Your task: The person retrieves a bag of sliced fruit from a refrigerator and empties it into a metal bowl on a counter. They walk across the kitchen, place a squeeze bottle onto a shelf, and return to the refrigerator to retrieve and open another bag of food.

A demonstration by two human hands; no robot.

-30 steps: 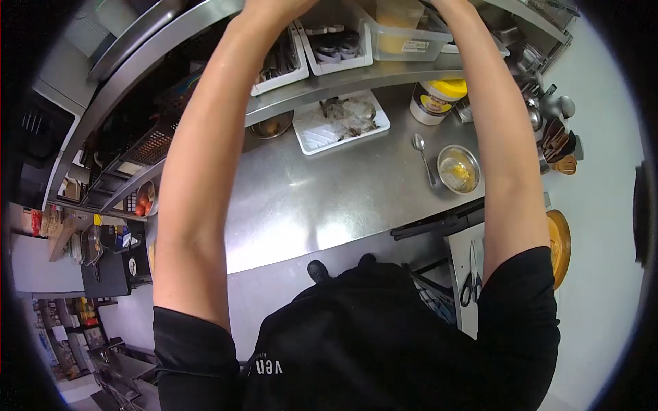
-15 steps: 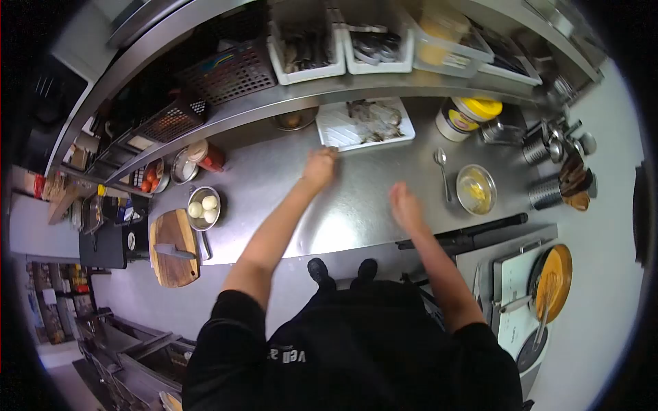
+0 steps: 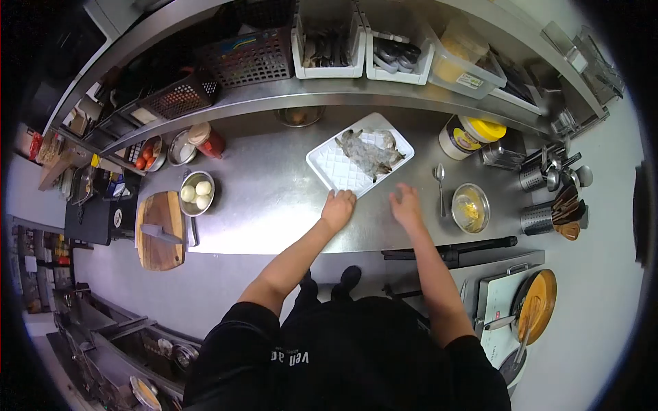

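Your left hand (image 3: 339, 209) rests its fingers on the near corner of the white tray (image 3: 337, 171); whether they grip, I cannot tell. Your right hand (image 3: 406, 204), loosely open, is just beside it. The tray, with its apparent shrimp (image 3: 370, 156), has slid out from the steel shelf (image 3: 384, 99) and turned, putting it nearer you.

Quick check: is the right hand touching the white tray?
Apart. The head view shows a strip of bare steel counter between the right hand and the nearest edge of the white tray.
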